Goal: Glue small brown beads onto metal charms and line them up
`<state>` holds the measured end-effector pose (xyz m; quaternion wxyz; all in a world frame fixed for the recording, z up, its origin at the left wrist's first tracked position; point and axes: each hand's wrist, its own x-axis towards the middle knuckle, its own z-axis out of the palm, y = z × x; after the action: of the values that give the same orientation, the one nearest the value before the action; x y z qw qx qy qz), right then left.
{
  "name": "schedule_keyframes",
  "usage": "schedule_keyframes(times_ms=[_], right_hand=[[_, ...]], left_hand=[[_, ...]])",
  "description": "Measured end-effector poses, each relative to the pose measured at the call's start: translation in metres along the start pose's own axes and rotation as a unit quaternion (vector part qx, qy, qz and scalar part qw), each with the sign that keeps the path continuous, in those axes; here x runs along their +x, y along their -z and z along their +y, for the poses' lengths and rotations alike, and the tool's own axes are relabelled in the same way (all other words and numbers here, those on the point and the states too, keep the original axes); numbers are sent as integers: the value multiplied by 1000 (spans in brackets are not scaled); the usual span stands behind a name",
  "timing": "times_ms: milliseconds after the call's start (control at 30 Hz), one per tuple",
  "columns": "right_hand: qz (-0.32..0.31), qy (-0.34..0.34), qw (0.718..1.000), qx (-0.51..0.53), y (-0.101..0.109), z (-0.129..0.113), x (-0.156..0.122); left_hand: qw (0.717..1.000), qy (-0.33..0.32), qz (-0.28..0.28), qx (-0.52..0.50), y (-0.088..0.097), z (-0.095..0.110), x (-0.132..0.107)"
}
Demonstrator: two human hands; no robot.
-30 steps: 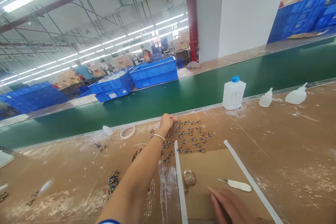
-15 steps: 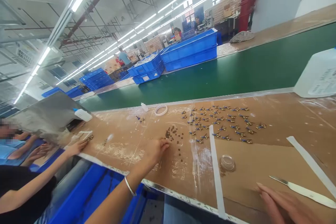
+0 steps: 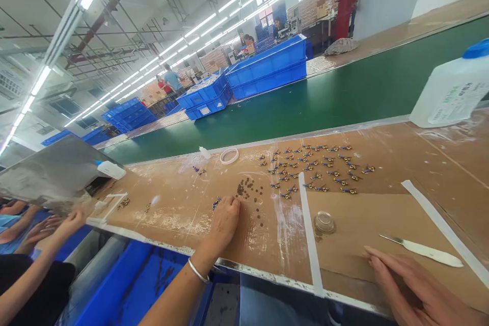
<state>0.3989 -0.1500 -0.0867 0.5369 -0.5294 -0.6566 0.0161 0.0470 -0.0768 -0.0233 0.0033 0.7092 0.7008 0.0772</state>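
My left hand point(image 3: 226, 220) rests palm down on the brown work surface, fingers bent and close together, a pale bangle point(image 3: 198, 271) on its wrist. Its fingertips are hidden. Just left of it lies a small cluster of blue-and-gold pieces point(image 3: 216, 203); just beyond it are several small dark discs point(image 3: 244, 187). My right hand point(image 3: 414, 285) hovers low at the lower right, fingers stretched out, nothing visible in them. A knife with a white handle point(image 3: 431, 253) lies beside it. Past the left hand, several small blue-and-gold pieces point(image 3: 313, 165) are spread in rows.
A round clear dish point(image 3: 324, 222) sits between white tape strips point(image 3: 310, 234). A tape roll point(image 3: 229, 156) and small white bottle point(image 3: 205, 152) lie near the green belt point(image 3: 267, 117). A large jug point(image 3: 451, 91) stands right. At left, a co-worker's hand point(image 3: 74, 220) is raised near the table edge.
My left hand has turned palm down, and the blue-and-gold cluster beside it now shows. The co-worker's hand has lifted off small parts at left. My right hand has barely moved; the view has shifted.
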Motion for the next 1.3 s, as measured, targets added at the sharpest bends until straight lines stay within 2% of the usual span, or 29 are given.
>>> schedule_keyframes(times_ms=[100,267,333,500,600,800,900,1100,1300], right_hand=[[-4,60,998,-21,5,-6,9],[-10,83,996,-13,8,-12,18],[-10,83,996,-6,7,-13,18],[-15,74,997,5,7,-14,18],[-15,70,997,-2,8,-16,19],[-23,60,998,-4,8,-15,19],[-22,63,998,-12,8,-16,19],[-24,73,997,-25,10,-18,20],[-22,65,997,-24,10,-17,18]], left_hand=[[999,-15,-24,-28,7,14,-9],[976,-91,-120,-154,18,46,-38],[970,-112,-132,-168,18,54,-44],[981,-127,-93,-112,6,56,-41],[982,-117,-77,-124,0,51,-39],[980,-117,-25,-161,5,42,-53],[975,-143,-1,-170,6,42,-63],[965,-216,104,-107,-4,48,-65],[957,-276,90,-22,-8,55,-59]])
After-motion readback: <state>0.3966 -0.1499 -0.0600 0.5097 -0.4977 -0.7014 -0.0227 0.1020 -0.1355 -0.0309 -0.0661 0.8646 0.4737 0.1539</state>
